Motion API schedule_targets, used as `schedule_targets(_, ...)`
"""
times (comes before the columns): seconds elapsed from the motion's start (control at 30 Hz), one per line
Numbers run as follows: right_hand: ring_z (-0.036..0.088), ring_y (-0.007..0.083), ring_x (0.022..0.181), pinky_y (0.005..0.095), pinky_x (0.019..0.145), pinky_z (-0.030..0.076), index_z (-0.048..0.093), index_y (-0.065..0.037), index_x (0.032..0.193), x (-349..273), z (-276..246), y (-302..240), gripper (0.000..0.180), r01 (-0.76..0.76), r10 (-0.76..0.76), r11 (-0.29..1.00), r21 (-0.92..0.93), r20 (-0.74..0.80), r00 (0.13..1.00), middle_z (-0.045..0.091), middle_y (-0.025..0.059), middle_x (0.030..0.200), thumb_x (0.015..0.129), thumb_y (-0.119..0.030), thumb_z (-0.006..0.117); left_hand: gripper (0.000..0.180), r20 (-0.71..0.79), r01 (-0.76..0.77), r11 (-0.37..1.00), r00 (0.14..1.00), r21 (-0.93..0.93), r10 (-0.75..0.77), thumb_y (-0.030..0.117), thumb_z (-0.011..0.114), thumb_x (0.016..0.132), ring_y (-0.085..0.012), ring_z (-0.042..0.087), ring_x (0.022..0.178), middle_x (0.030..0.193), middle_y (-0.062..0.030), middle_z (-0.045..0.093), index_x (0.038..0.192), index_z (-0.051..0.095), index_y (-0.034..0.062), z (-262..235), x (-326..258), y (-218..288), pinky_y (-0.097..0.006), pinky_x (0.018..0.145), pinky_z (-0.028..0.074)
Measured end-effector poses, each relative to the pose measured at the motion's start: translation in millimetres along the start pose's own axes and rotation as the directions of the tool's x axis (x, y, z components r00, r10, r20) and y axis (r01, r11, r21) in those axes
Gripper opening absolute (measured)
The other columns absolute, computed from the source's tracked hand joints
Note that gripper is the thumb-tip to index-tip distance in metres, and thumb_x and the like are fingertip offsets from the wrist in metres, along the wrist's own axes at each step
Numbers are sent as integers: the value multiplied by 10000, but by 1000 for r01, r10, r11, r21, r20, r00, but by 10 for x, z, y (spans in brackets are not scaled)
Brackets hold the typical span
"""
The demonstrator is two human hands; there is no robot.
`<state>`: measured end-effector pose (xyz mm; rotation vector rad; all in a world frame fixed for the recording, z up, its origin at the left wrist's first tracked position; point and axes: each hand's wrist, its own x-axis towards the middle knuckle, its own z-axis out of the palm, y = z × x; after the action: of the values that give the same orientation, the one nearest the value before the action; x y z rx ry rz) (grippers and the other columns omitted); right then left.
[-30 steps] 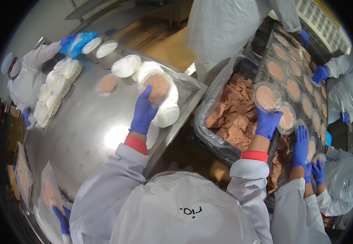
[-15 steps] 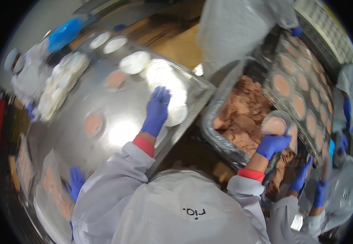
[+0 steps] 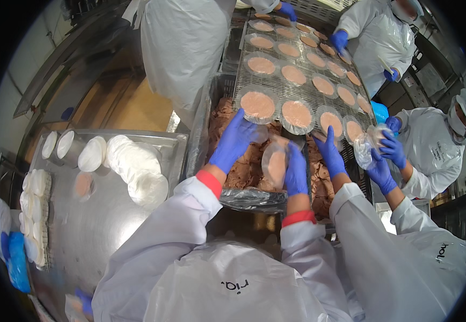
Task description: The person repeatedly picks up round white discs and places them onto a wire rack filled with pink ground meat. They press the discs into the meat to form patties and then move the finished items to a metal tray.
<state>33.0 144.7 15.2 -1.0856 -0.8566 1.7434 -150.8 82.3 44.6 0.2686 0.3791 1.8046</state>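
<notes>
Just short of the belt [image 3: 282,91], my right hand [image 3: 296,170] pinches a patty [image 3: 275,166]; my left hand [image 3: 236,140] is at the belt's near edge, grip unclear from here.

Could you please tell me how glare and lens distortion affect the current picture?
Head view: soft glare on the flat grey metal table; head view: overlapping white round sheets nearly washed out; head view: fisheye distortion bowing straight edges, with dark corners.

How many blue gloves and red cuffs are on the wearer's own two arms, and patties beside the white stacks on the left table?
Blue gloves: 2 (left hand, right hand)
Red cuffs: 2
Patties beside white stacks on table: 1
Total: 5
</notes>
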Motion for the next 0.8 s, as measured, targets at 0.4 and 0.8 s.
schedule_targets(0.4,529,132,708,263,647,431,572,48,943,-539,548,-586,264,222,-185,967,-127,248,951,583,59,824,765,-146,572,433,240,250,968,942,-37,-234,186,488,847,-238,498,1039,1142,-148,474,1210,358,-12,199,-510,156,-347,844,462)
schedule_targets(0.8,567,153,753,235,660,447,523,14,1035,-825,1053,-1215,385,214,-210,977,16,281,936,603,108,876,790,-280,568,423,82,226,974,970,34,-228,220,519,849,-216,524,1016,1117,-116,523,1197,405,9,316,-670,307,-349,860,448)
